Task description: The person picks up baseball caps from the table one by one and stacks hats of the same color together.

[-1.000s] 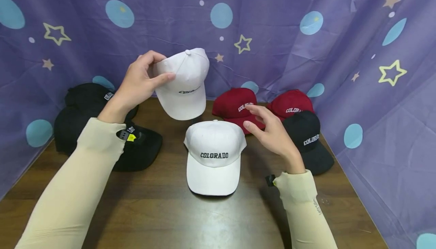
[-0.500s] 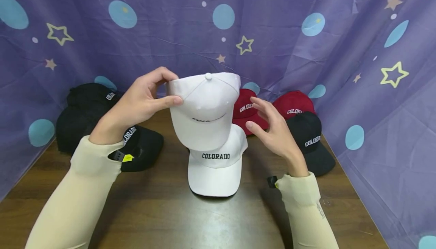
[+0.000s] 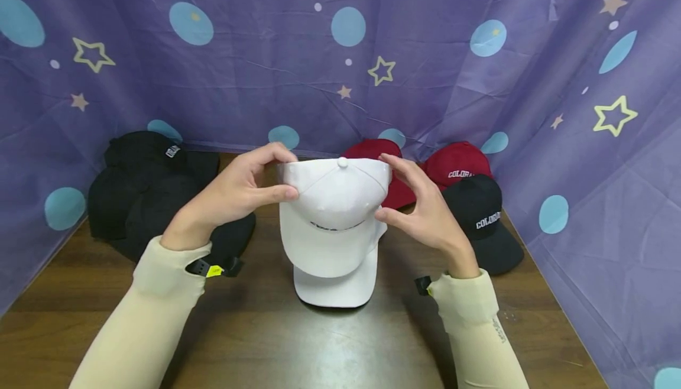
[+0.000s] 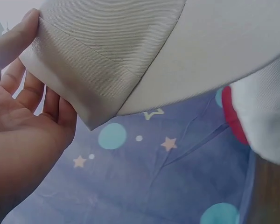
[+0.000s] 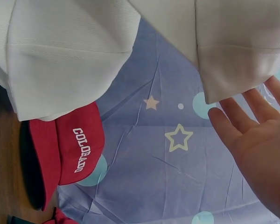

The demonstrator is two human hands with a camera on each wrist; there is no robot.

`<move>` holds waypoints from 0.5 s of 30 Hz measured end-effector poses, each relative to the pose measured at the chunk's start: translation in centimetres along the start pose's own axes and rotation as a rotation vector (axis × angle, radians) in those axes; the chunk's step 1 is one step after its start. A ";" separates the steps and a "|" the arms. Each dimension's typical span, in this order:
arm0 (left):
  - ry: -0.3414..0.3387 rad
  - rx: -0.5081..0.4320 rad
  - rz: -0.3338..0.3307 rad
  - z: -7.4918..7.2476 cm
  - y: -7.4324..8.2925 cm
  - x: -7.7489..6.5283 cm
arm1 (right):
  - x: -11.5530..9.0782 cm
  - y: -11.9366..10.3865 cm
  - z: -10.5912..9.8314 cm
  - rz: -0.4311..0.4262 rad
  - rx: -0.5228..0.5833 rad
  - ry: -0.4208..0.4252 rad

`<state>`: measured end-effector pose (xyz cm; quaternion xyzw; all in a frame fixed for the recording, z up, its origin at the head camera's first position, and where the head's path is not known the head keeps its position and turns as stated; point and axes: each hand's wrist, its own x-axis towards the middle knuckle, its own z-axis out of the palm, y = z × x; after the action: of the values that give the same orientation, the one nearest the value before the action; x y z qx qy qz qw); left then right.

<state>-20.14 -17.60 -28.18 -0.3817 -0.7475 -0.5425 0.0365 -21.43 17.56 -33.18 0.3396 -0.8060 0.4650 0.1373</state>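
My left hand point(image 3: 239, 191) pinches the left side of a white baseball cap point(image 3: 340, 191), thumb in front and fingers behind. The held cap tilts, its top button towards the head camera and its dark lettering partly hidden. Below it, a second white cap point(image 3: 335, 288) stands on the table, mostly covered in the head view; the right wrist view shows its side point(image 5: 70, 60) apart from the held cap. My right hand point(image 3: 425, 208) is at the held cap's right side, fingers extended; in the right wrist view its fingertips reach the cap's edge.
Black caps point(image 3: 154, 194) lie overlapping at the left of the wooden table point(image 3: 255, 342). Behind the white caps sits a red cap point(image 3: 401, 194). Another red cap point(image 3: 457, 161) and a black cap point(image 3: 479, 223) are at the right. A purple curtain point(image 3: 266, 52) encloses the back and sides.
My left hand has brought the held white cap rightward and down, over the standing white cap. My right hand has stayed nearly in place, and the held cap now meets its fingers.
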 end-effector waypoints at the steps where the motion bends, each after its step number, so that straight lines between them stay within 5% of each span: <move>1: 0.002 -0.002 -0.005 0.2 -0.2 -0.1 | 0.0 0.0 0.1 0.001 -0.013 -0.004; 15: 0.054 -0.024 -0.157 1.9 -3.2 -1.0 | -0.1 0.9 0.4 0.045 -0.056 -0.049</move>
<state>-20.71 -16.90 -31.91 -0.3075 -0.7673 -0.5628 0.0092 -21.93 17.56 -34.06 0.3288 -0.8293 0.4366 0.1165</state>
